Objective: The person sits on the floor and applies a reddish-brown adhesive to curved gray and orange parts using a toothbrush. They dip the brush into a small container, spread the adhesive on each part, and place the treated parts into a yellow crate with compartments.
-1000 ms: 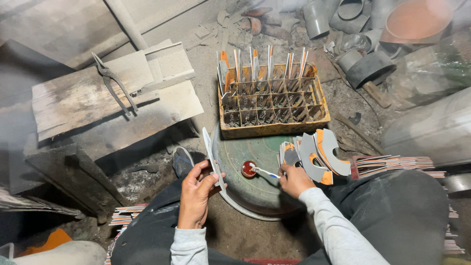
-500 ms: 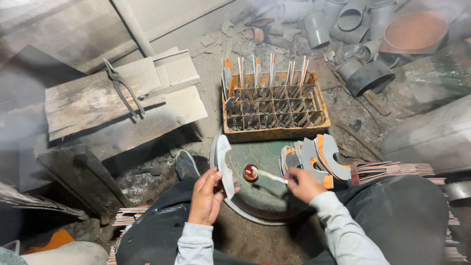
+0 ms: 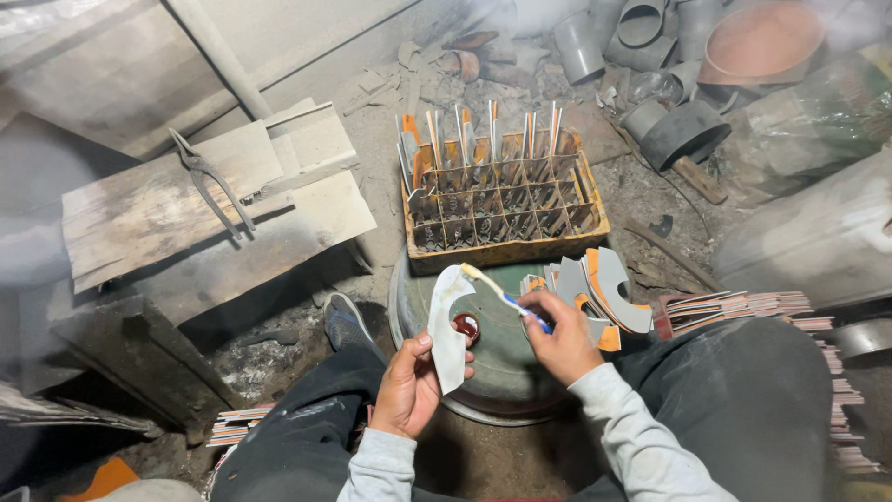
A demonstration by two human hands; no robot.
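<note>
In the head view, a curved white card piece [image 3: 449,327] is held up in the lower middle of the frame. It is pinched by the left hand [image 3: 406,386], with the thumb pressed on its lower edge. A small brush [image 3: 502,296] with a blue handle is pinched by the right hand [image 3: 561,342], and its pale tip is laid on the top of the card piece. Just below, a little red pot [image 3: 466,326] is seen on a round green drum top [image 3: 506,367]. More cut pieces [image 3: 595,293] are stacked at the right. A crate [image 3: 502,209] with many slots is set above, with some pieces stood in it.

The brushing step seems to be in hand. Next, the brush would likely need to be dragged gently along the edge while the card piece is kept steady.
</note>
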